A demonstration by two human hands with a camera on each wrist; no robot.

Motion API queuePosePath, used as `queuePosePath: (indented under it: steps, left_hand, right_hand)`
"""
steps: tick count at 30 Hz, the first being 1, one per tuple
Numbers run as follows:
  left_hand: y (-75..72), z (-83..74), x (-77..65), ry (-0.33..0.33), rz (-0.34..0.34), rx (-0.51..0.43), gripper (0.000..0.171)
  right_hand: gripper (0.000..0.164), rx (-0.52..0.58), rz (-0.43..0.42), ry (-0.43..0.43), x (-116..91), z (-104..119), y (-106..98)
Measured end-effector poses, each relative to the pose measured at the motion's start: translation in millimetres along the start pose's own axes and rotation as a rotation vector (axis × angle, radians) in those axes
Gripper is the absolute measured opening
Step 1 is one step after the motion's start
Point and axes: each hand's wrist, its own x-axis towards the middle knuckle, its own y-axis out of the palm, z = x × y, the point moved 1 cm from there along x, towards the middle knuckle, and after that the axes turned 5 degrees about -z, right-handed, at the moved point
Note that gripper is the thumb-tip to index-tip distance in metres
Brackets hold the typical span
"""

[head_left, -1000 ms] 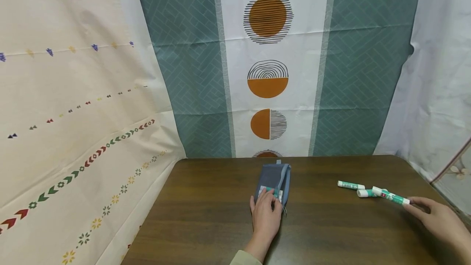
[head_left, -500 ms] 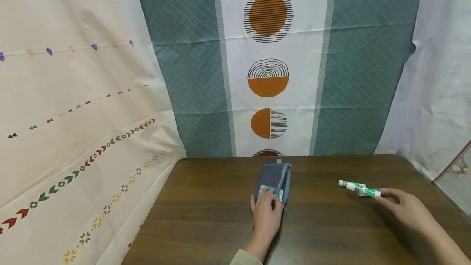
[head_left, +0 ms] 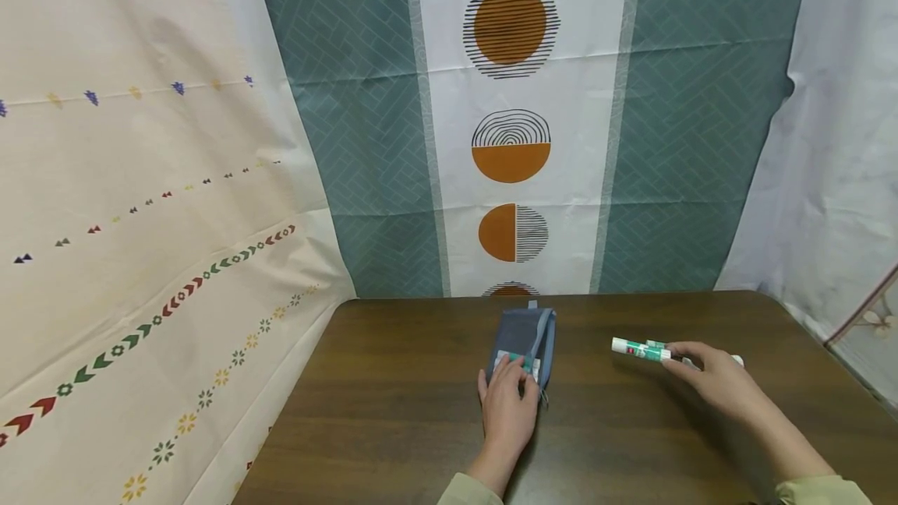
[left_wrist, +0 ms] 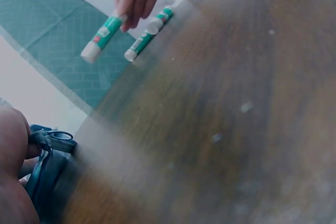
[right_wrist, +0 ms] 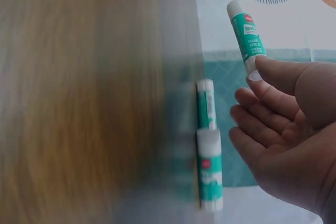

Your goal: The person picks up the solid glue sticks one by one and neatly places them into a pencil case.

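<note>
A white-and-green glue stick (head_left: 640,349) is pinched by one end between thumb and forefinger of my right hand (head_left: 722,384), held above the table. Its label reads glue stick in the right wrist view, where the other fingers curl loosely below. My left hand (head_left: 508,411) holds a dark blue-grey zip pouch (head_left: 521,326) on the table. A white-and-green patch shows on the pouch by the left fingertips; I cannot tell whether it is a label or a glue stick. Two more glue sticks, one slim (right_wrist: 206,103) and one thick (right_wrist: 210,169), lie partly behind the right hand in the head view.
The brown wooden table (head_left: 393,411) ends at a patterned curtain (head_left: 515,100) at the back. A cream cloth (head_left: 140,217) hangs on the left, a white one (head_left: 842,139) on the right.
My right hand has carried the glue stick leftward, past the two lying ones and closer to the pouch. The left hand and the pouch stay where they were.
</note>
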Motion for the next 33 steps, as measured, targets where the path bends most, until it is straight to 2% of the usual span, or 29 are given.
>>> queuePosePath:
  steps: [12, 21, 33]
  left_hand:
    - [1.3, -0.6, 0.1, 0.019, -0.015, -0.001, 0.024]
    - [1.3, -1.0, 1.0, 0.0, -0.002, 0.0, 0.023]
    - [0.2, -1.5, 0.1, -0.019, 0.007, 0.001, 0.024]
  right_hand:
    - [0.057, 0.068, 0.076, -0.008, 16, 23, 33]
    - [0.049, 0.07, 0.092, -0.043, 28, 41, 58]
    - [0.038, 0.11, 0.142, 0.0, 47, 57, 86]
